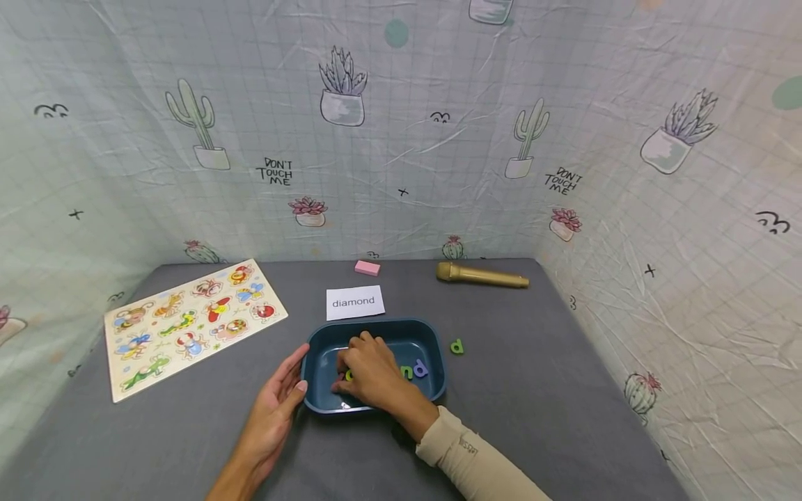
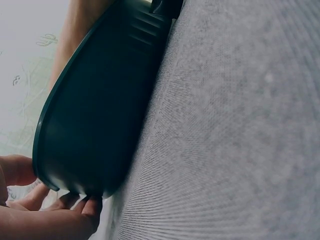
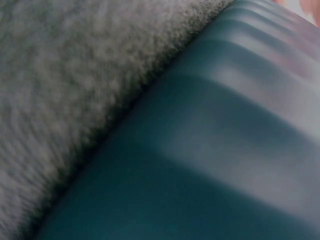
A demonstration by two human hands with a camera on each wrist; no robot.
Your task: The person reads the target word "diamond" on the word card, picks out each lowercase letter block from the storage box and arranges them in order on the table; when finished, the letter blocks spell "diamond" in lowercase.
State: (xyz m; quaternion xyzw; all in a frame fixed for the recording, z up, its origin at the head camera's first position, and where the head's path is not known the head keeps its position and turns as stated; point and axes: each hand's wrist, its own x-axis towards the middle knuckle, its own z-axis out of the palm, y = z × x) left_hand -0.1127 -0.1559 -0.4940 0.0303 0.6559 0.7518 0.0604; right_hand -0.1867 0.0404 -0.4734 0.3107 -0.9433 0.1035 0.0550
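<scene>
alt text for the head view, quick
A right hand reaches into a blue tray of letters; the left hand touches its end. Behind lie a "diamond" card, a pink block and a gold microphone; a picture board lies left.

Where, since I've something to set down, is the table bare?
The grey table is bare right of the green letter and between the puzzle board and left hand. It's crowded at the blue tray: right hand and letters inside, word card just behind.

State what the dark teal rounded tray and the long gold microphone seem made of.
Dark teal rounded tray: probably smooth, slightly glossy plastic; soft highlights show on its ribbed wall. Long gold microphone: metal or coated plastic; its dull sheen leaves that open.
</scene>
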